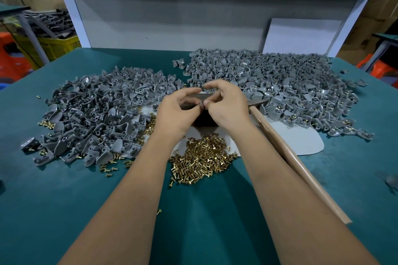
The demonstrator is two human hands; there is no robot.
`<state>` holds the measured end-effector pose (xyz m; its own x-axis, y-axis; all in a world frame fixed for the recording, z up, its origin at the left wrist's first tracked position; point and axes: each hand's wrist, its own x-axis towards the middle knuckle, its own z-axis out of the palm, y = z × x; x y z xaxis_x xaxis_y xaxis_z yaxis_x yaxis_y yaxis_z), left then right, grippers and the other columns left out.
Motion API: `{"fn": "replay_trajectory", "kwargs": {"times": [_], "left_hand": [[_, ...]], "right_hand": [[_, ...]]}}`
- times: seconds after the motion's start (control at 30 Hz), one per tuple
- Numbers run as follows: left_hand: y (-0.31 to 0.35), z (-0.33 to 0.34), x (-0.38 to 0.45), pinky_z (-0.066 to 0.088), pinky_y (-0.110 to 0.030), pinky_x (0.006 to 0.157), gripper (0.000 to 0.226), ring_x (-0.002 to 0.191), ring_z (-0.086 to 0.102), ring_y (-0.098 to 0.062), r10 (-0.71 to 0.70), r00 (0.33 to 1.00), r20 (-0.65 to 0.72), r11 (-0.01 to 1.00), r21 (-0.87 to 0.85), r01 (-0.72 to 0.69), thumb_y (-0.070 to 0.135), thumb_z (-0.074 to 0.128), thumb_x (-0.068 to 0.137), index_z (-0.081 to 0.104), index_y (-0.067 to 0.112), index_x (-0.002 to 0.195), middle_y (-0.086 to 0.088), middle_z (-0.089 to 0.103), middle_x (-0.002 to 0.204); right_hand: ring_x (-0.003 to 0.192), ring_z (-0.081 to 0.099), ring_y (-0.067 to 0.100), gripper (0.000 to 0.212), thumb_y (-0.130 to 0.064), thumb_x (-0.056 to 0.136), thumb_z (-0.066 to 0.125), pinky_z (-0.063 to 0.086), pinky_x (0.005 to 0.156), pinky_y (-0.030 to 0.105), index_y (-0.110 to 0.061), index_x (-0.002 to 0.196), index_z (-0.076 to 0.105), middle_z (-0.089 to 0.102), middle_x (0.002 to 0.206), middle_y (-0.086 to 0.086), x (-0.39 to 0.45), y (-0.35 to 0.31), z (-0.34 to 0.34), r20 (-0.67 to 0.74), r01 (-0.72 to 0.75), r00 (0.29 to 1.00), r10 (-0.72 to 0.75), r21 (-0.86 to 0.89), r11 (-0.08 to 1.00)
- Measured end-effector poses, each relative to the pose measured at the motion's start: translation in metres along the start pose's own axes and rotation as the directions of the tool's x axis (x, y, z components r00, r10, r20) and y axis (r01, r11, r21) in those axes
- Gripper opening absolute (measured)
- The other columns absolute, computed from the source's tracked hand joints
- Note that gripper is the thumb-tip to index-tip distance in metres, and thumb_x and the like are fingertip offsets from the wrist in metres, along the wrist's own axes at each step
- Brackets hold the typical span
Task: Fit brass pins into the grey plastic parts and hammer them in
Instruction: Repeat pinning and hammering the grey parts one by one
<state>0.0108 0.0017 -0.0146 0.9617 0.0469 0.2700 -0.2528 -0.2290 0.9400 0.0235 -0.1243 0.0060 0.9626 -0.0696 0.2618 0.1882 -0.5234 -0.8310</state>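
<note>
My left hand (179,109) and my right hand (226,103) meet fingertip to fingertip over a dark block (204,119) at the table's middle. Between the fingers of both hands sits a small grey plastic part (202,104), mostly hidden. A pile of brass pins (202,157) lies just in front of the block. Bare grey parts (97,118) are heaped on the left. On the right spreads a bigger heap of grey parts (280,84), many showing brass pins. A hammer with a wooden handle (290,157) lies under my right forearm.
The green table top (204,211) carries a pale mat (301,142) under the work area. Loose pins (46,123) are scattered at the left heap's edge. A white board (299,35) leans against the back panel. A yellow crate (58,46) stands beyond the left edge.
</note>
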Motion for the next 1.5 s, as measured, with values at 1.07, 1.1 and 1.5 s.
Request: {"fn": "replay_trajectory", "kwargs": {"times": [1.07,1.1,1.5], "left_hand": [[-0.001,-0.002,0.005,0.049,-0.016,0.092,0.043,0.092,0.067,0.002,-0.022,1.0,0.005,0.999,0.026,0.022,0.011,0.075,0.085,0.064,0.016,0.127,0.015,0.074,0.08],[0.0,-0.002,0.004,0.049,-0.028,0.098,0.043,0.096,0.067,-0.004,-0.023,1.0,0.003,0.999,0.029,0.023,0.012,0.075,0.085,0.065,0.017,0.126,0.013,0.075,0.083],[0.002,0.0,0.003,0.051,-0.043,0.099,0.036,0.098,0.068,-0.011,-0.06,0.998,-0.007,0.998,-0.003,0.06,0.011,0.074,0.085,0.067,0.02,0.12,0.01,0.075,0.088]], "right_hand": [[0.08,0.062,0.004,0.066,-0.002,0.079,0.069,0.049,0.089,0.03,-0.029,0.135,0.046,0.064,0.075,-0.008,-0.01,0.009,0.006,-0.128,0.101,0.988,-0.084,0.134,0.986],[0.078,0.062,0.005,0.063,-0.002,0.079,0.069,0.05,0.088,0.034,-0.029,0.132,0.048,0.064,0.074,-0.007,-0.01,0.009,0.007,-0.136,0.108,0.986,-0.091,0.122,0.987],[0.075,0.06,0.013,0.049,-0.003,0.078,0.068,0.048,0.085,0.047,-0.035,0.111,0.051,0.064,0.072,-0.006,-0.012,0.007,0.007,-0.132,0.11,0.986,-0.098,0.086,0.99]]}}
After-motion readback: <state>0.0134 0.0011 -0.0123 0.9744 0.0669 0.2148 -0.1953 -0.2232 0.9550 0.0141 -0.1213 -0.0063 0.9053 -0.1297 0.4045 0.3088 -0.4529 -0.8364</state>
